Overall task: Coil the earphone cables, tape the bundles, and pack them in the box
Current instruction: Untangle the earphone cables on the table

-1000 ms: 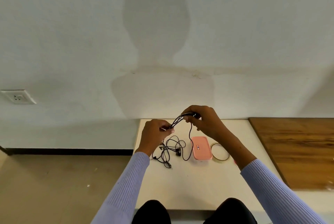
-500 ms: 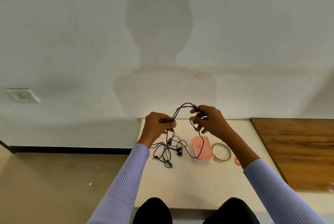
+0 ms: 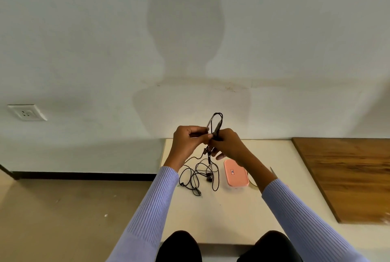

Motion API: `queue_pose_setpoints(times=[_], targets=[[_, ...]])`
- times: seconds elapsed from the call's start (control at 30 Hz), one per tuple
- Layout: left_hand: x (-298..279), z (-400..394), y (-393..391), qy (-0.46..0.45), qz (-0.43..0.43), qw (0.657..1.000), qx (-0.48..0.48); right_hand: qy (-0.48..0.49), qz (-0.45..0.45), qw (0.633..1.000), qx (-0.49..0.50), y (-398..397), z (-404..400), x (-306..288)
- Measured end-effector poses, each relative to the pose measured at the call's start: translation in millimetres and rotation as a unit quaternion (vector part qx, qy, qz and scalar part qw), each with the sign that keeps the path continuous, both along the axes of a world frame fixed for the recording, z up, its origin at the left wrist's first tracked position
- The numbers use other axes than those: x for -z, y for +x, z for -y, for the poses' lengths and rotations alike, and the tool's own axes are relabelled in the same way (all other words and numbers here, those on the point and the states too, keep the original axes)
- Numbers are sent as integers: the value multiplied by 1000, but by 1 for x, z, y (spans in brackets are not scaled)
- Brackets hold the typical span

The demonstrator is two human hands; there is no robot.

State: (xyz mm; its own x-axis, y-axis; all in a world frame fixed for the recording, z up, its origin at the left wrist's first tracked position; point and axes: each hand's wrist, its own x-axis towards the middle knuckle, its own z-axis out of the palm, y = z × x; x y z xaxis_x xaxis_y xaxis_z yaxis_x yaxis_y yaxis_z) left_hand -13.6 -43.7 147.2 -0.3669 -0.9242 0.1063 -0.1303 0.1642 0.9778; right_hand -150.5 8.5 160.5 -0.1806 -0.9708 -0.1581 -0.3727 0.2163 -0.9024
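your left hand and right hand meet above the smooth cream desk, both with fingers curled, pinching the thin black rubbery earphone cable. a narrow loop of it stands up above your knuckles, and the rest hangs down into a loose tangle on the desk. the rounded pink plastic box lies closed just right of the tangle, a tape ring peeking out behind your right wrist.
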Motion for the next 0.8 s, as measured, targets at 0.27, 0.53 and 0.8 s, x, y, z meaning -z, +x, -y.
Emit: queue_pose_setpoints(times=[0.27, 0.53, 0.8], targets=[[33, -4, 18, 29, 126, 988, 82, -36, 24, 999, -25, -2, 2, -17], [59, 1, 2, -6, 137, 991, 5, -117, 70, 990, -29, 0, 1, -36], [69, 24, 41, -59, 251, 963, -81, -123, 69, 988, 65, -53, -27, -27]])
